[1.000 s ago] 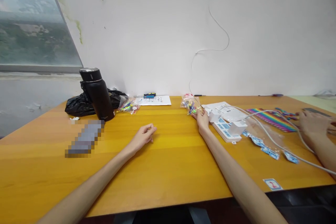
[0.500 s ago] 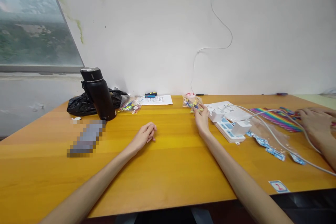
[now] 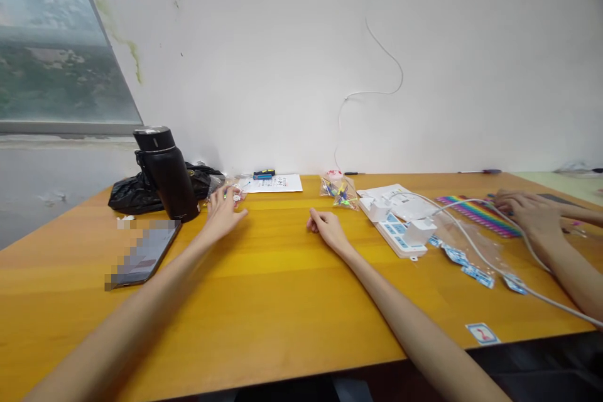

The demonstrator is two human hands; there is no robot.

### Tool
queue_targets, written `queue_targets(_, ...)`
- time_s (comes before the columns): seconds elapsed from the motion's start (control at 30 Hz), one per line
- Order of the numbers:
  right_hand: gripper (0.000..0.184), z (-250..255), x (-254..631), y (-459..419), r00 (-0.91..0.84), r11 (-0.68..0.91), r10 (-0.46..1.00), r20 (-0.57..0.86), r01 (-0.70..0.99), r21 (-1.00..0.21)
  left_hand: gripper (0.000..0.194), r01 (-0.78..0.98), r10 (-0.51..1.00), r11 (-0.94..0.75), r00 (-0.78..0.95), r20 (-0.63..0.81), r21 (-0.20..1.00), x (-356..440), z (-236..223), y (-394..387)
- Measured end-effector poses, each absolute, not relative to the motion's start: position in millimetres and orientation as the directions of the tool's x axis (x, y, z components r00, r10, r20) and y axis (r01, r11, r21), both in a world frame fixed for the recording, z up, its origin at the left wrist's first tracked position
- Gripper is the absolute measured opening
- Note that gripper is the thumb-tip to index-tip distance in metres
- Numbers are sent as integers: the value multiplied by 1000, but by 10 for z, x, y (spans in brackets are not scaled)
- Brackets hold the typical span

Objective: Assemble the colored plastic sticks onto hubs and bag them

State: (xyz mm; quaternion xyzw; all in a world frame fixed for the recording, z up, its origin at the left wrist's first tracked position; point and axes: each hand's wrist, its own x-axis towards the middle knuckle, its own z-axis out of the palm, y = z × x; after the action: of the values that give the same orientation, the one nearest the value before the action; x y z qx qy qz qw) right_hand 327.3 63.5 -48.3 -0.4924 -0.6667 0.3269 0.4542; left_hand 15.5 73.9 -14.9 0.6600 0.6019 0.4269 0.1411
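Note:
My left hand reaches forward with fingers apart over a clear bag of small colourful pieces at the back left. The fingertips overlap the bag; whether they touch it I cannot tell. Near the middle of the table rests my right hand, its fingers curled in and no object showing from them. Beyond it lies another clear bag with blue, yellow and green pieces, apart from the hand.
On the left stand a black bottle, a black plastic bag and a phone. White paper and screwdrivers lie behind. Rightward are a power strip, cables, rainbow-coloured sticks and another person's hands.
My left hand has moved forward and left to the left bag, its fingers opening. My right hand has drawn back from the other bag and curled. The view has shifted slightly.

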Motion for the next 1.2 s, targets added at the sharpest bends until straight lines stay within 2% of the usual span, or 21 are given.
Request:
queue_targets(0.03, 62, -489, 3272, 636, -112, 308, 951, 287, 359, -881, 65, 729, 909, -209, -100, 404, 652, 134, -121, 829)
queue_targets(0.1, 61, -503, 3280, 642, -118, 314, 950, 291, 359, -879, 78, 926, 916, 22, -170, 362, 378, 108, -102, 1006)
queue_targets(0.2, 58, -529, 3285, 656, -111, 315, 949, 295, 353, -881, 88, 930, 917, 146, -256, 307, 338, 93, -136, 1218)
queue_targets(0.33, 44, -549, 3269, 673, -104, 336, 942, 320, 322, -885, 80, 937, 906, 143, -253, 339, 317, 94, -155, 1314)
queue_targets(0.43, 36, -547, 3262, 674, -104, 357, 934, 341, 300, -885, 75, 951, 898, 74, -195, 394, 301, 113, -110, 1262)
queue_targets(0.6, 32, -494, 3227, 624, -94, 386, 922, 375, 290, -876, 69, 948, 879, -116, -42, 475, 297, 231, -54, 949)
queue_targets(0.7, 27, -398, 3182, 548, -53, 432, 897, 438, 310, -847, 67, 769, 769, -511, 209, 604, 384, 341, -90, 608)
queue_targets(0.77, 24, -307, 3161, 486, -29, 489, 861, 508, 319, -812, 67, 631, 732, -638, 317, 604, 442, 404, -140, 375)
queue_targets(0.87, 20, -175, 3157, 403, -83, 597, 792, 604, 310, -740, 67, 505, 736, -671, 365, 570, 543, 459, -219, 132)
queue_targets(1.0, 19, -103, 3175, 352, -240, 675, 737, 632, 289, -679, 66, 469, 738, -675, 410, 537, 570, 483, -257, 34)
queue_targets(1.1, 18, -118, 3162, 338, -328, 630, 769, 548, 250, -735, 66, 435, 715, -699, 427, 553, 568, 502, -228, 12)
queue_targets(1.2, 27, -110, 3134, 309, -429, 494, 814, 392, 155, -855, 66, 416, 689, -725, 437, 578, 549, 531, -191, -17)
